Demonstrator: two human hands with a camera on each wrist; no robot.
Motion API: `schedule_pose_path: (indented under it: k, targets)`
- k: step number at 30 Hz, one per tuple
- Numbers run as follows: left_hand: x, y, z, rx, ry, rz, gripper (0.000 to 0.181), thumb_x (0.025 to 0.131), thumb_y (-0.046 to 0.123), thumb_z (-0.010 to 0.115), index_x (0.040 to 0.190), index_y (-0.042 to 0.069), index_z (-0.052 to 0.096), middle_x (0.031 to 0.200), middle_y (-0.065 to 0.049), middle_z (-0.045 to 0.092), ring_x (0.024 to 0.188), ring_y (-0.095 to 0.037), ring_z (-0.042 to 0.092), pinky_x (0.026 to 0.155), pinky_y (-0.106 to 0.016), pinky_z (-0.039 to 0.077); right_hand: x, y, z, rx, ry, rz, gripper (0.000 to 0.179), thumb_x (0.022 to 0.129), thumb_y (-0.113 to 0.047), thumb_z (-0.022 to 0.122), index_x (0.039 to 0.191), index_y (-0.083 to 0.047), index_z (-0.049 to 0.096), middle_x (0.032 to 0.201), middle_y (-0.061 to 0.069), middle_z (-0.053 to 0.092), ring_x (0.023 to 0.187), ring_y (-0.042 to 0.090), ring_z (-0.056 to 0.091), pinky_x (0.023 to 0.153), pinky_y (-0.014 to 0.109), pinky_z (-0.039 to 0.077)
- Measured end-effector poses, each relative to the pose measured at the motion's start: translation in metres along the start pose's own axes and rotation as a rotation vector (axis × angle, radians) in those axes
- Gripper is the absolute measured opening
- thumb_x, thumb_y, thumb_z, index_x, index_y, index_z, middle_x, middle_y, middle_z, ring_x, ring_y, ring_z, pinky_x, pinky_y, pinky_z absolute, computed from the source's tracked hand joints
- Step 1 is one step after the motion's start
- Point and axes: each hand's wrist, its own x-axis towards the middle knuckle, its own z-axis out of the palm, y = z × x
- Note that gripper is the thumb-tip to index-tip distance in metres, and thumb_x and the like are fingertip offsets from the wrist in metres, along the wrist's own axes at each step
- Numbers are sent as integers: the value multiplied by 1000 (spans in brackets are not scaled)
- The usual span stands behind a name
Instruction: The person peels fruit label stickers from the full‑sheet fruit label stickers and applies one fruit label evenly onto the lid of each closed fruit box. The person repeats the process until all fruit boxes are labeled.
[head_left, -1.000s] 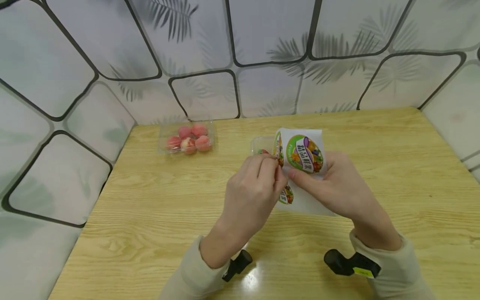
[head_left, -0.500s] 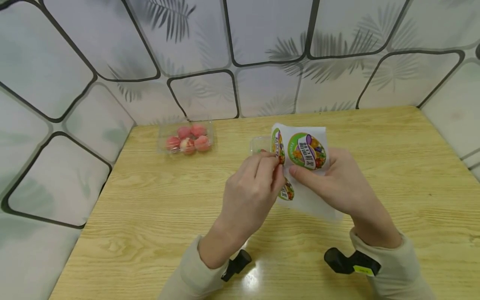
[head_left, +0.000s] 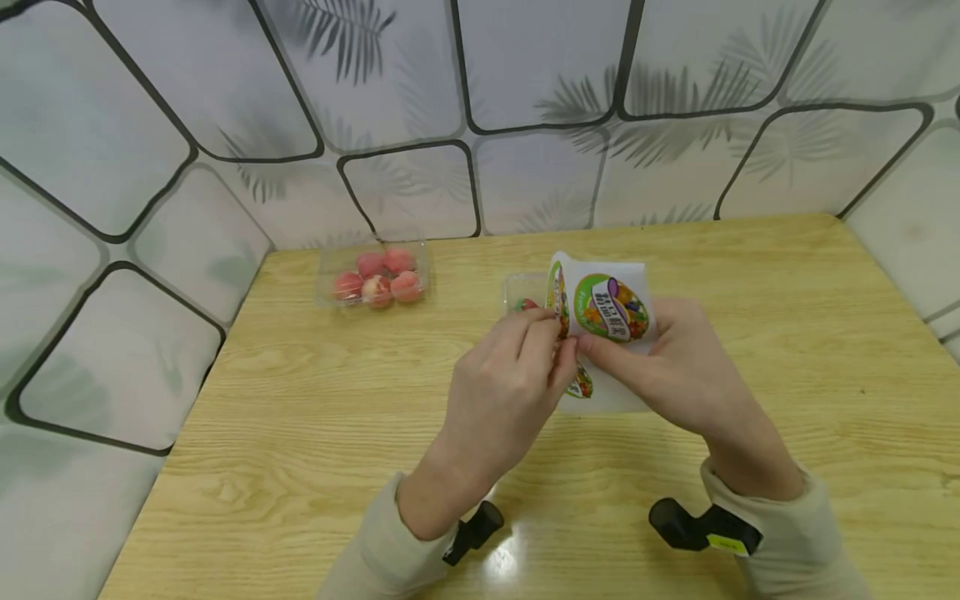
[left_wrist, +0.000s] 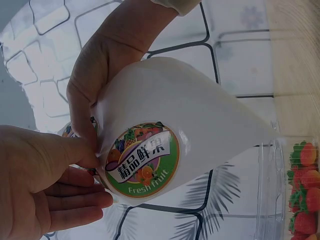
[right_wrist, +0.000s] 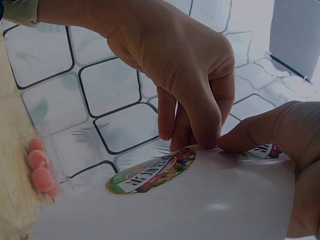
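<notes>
A white sheet of round fruit stickers (head_left: 611, 387) is held up over the table between both hands, bent over near its top. My right hand (head_left: 675, 362) grips it from the right, thumb lying on the front beside a green-edged label (head_left: 611, 308). With thumb and fingertips, my left hand (head_left: 502, 387) pinches the sheet's left side, close to the right thumb. The left wrist view shows a "Fresh fruit" sticker (left_wrist: 142, 160) lying flat on the curved backing, right by the pinching fingers. Whether a sticker edge has lifted under the fingertips I cannot tell.
Behind the left hand stands a clear plastic box (head_left: 513, 283) with strawberries (left_wrist: 305, 192), partly hidden by hand and sheet. Another clear box with several peaches (head_left: 377, 290) sits at the back left of the wooden table (head_left: 300, 433). A patterned wall (head_left: 536, 183) rises behind.
The sheet's lower end swung toward the lower right, then back up, and now hangs shorter. Both hands keep their hold, shifting only slightly.
</notes>
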Motion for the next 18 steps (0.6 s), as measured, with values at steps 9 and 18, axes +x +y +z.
schedule_pose_path:
  k: [9,18]
  targets:
    - [-1,2,1,10,1,-16,5,83,7,69,84,3,70,87,-6,71,80,-15,69,71,-20,57,-2,0,2,-38,13,-12,11,86,1,73,97,2,76,91,13,75,77,9,68,63,21,55]
    - [-1,1,0,29,-7,-9,4,81,4,69,85,3,70,87,-6,71,79,-14,69,71,-20,57,-1,-1,3,-68,3,-9,8,88,-2,73,95,1,76,87,11,75,74,12,69,61,24,56]
